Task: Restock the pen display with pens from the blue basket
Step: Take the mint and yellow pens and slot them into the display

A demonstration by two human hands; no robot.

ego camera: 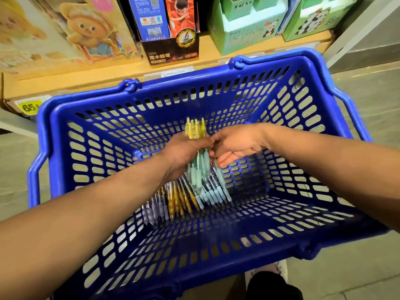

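- Down inside the blue basket (151,93), the left hand (186,149) grips a bundle of pens (195,129), its fingers curled tightly round the middle of the bundle.
- Yellow pen ends stick up above the left hand's fingers, while teal and pale barrels hang out below the palm, blurred.
- Just beside the bundle, the right hand (234,146) lies palm up, with its fingers loose and nearly straight, holding nothing.
- The right thumb reaches toward the bundle at the left hand's knuckles; I cannot tell whether it touches the pens.
- Below both hands, loose pens (173,202) lie in a fanned row on the basket floor: purple at the left, gold in the middle, pale blue at the right.
- The held bundle hangs above this row, its lower ends close to the pale blue ones.
- Behind the basket runs a wooden shelf (86,82) bearing a dark pencil box (173,54), green panda boxes (244,37) and a bear-printed box (86,33).
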